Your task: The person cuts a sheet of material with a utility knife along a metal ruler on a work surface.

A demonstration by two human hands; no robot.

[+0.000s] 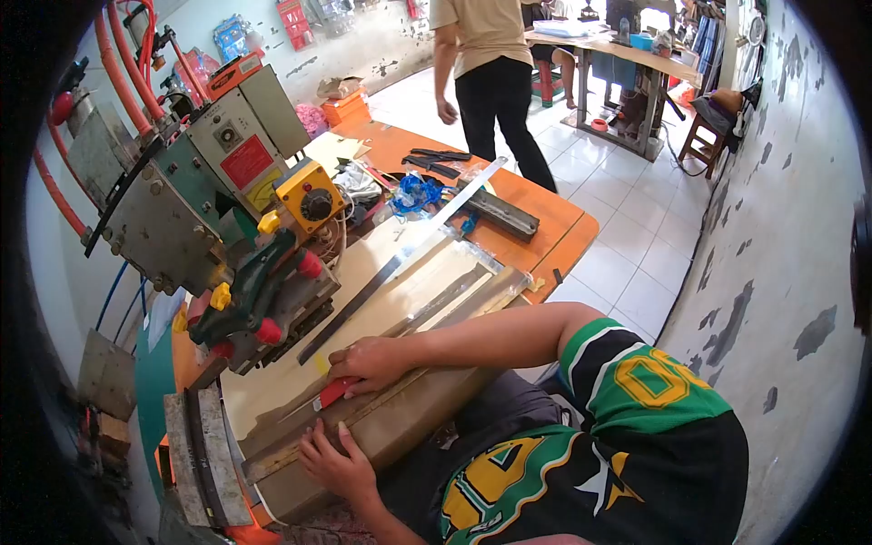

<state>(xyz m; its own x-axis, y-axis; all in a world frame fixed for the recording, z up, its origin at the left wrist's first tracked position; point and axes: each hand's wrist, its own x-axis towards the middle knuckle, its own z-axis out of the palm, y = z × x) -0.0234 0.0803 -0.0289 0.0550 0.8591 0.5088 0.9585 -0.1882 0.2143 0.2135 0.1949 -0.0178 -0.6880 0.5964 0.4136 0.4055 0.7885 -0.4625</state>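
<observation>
My right hand [371, 363] is closed round a small red tool [334, 392], whose pale metal end points down to the left over the brown material. Just below it, my left hand [338, 461] presses on the brown sheet [400, 413] with its fingers spread. That sheet lies along the near edge of the work surface, over a pale board [359, 304], and hangs down towards my lap. A long metal ruler [400, 263] lies diagonally on the board, beyond my right hand.
A machine [227, 173] with a yellow control box [311, 195] stands at left. The orange table [568, 218] holds a dark metal bar [500, 213], blue plastic [416, 193] and black-handled tools [436, 162]. A person [495, 82] stands behind it. Another table [627, 56] is at the back right.
</observation>
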